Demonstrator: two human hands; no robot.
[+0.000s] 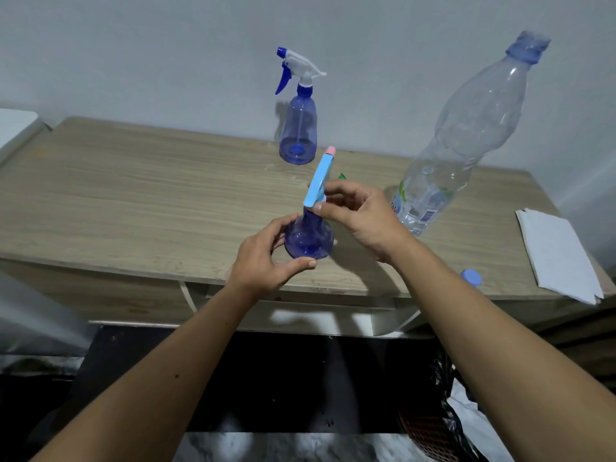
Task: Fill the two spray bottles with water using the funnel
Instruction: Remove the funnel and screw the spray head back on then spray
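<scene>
A blue see-through spray bottle [309, 240] stands near the front edge of the wooden table [133, 195]. My left hand [266, 258] grips its base. My right hand [360, 218] holds its light-blue spray head [319, 181], which has a pink tip, at the neck. A second blue spray bottle [297, 128] with a white and blue trigger head stands at the back by the wall. A large clear water bottle [466, 138] with a blue cap stands on the right, water low inside. A small green piece [342, 176] peeks out behind my right hand.
A stack of white paper napkins [560, 255] lies at the table's right edge. A small blue cap [470, 277] shows near the front right edge. A white object [16, 128] sits at far left. Dark clutter lies under the table.
</scene>
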